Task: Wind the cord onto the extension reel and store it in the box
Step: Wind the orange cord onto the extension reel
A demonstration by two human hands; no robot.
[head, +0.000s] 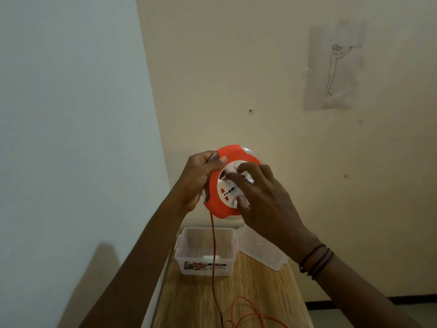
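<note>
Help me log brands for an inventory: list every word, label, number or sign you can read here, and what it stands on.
Label on the clear box: a picture and a dark strip of lettering, too blurred to read.
White face of the extension reel: red socket marks only, no legible text.
Paper sheet on the wall: a line drawing of a figure, no words.
Nothing can be quoted.
</note>
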